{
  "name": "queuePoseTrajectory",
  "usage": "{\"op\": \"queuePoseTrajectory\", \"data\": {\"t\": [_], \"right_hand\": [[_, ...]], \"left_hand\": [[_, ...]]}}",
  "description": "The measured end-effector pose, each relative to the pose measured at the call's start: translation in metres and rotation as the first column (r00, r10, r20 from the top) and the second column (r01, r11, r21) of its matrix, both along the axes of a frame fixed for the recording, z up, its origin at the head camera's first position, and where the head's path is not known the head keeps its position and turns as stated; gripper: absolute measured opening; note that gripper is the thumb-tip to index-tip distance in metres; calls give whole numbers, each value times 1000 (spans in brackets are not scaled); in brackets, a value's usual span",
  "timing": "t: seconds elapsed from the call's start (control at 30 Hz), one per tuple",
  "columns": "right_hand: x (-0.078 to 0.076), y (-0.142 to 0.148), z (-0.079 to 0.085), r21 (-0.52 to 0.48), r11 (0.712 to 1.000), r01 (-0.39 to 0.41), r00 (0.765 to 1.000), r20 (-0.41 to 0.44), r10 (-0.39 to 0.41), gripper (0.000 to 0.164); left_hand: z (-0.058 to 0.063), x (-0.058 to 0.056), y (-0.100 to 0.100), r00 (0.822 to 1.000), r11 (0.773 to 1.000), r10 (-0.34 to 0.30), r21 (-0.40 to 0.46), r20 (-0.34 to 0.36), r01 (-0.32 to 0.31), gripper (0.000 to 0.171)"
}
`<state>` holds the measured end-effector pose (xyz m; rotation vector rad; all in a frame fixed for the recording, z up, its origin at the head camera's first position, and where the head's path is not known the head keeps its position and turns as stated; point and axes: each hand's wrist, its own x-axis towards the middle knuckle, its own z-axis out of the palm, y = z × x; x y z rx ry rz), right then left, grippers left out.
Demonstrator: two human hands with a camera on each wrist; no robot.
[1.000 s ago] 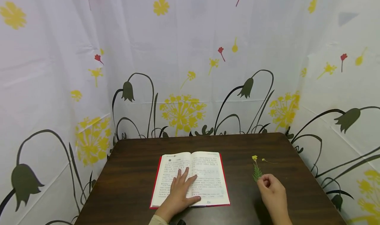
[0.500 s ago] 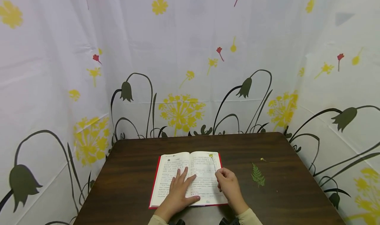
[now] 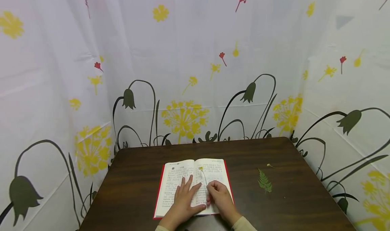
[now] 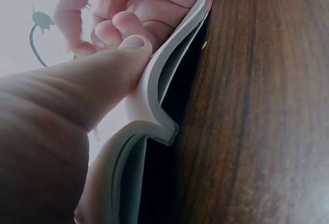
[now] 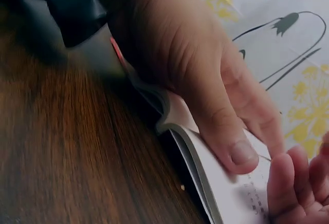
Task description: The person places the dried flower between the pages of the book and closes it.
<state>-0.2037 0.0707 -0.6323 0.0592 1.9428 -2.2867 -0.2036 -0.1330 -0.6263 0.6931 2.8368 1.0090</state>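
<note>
An open book (image 3: pixel 172 193) with a red cover lies on the table. My left hand (image 3: pixel 182 198) rests on it with spread fingers, its thumb reaching across the gutter onto the right page. Over that right page, my right hand (image 3: pixel 221 198) pinches the thin stem of a small yellow flower (image 3: pixel 201 168) between thumb and forefinger. The flower head points away, near the upper gutter. In the left wrist view the left thumb (image 4: pixel 118 70) presses the page, and the right hand's other fingers (image 4: pixel 126 23) are curled. The flower is not seen in either wrist view.
On the dark wooden table (image 3: pixel 137 176), right of the book, lies a green fern leaf (image 3: pixel 264 182). Beyond it is another small yellow flower (image 3: pixel 269 165) with a thin stem. A white curtain (image 3: pixel 195 55) printed with flowers hangs behind the table.
The right hand has moved left from beside the fern onto the book's right page, carrying the yellow flower. The fern stayed on the table. The left hand has kept its place.
</note>
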Motion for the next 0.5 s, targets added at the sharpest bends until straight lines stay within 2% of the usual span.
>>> {"op": "queuePoseTrajectory", "data": {"t": [0.07,0.27,0.37,0.5], "right_hand": [[-1,-1,-5,36,999,6,1000,-4,-6,28],[-3,-7,-5,180,982,48,998,17,-52,25],[-3,-12,-2,243,968,66,998,8,-70,22],[-1,-15,0,262,963,62,998,10,-67,21]], "left_hand": [[0,1,0,1000,1000,14,18,13,-15,83],[4,-2,0,987,986,129,93,95,-137,79],[4,-2,1,986,981,142,121,90,-152,78],[3,0,2,988,979,146,133,56,-152,83]]}}
